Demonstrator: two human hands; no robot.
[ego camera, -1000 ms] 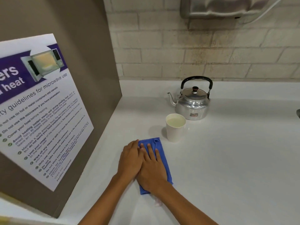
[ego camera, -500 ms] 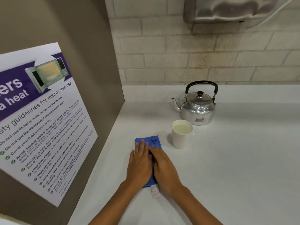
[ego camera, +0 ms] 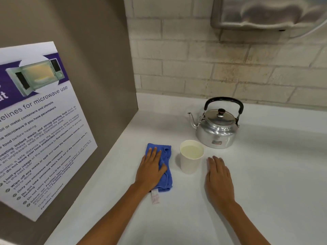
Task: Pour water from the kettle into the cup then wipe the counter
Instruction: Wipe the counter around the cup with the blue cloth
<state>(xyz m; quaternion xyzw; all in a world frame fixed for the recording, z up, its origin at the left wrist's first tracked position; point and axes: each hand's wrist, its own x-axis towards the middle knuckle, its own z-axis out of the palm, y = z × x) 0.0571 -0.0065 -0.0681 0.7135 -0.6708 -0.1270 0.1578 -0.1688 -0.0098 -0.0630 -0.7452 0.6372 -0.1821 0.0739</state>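
A silver kettle (ego camera: pixel 216 128) with a black handle stands upright at the back of the white counter (ego camera: pixel 265 174), spout to the left. In front of it stands a white paper cup (ego camera: pixel 190 164) filled with water. A folded blue cloth (ego camera: pixel 167 167) lies flat left of the cup, a white label sticking out at its near end. My left hand (ego camera: pixel 150 169) presses flat on the cloth, fingers apart. My right hand (ego camera: pixel 218 175) lies flat on the bare counter right of the cup, holding nothing and not touching it.
A brown side panel (ego camera: pixel 99 68) with a microwave-guidelines poster (ego camera: pixel 40 124) walls off the left. A pale brick wall (ego camera: pixel 212 68) runs along the back, with a metal dispenser (ego camera: pixel 269 13) mounted high at the right.
My right hand has come off the cloth and moved to the counter right of the cup. My left hand stays on the cloth. The camera has moved closer.
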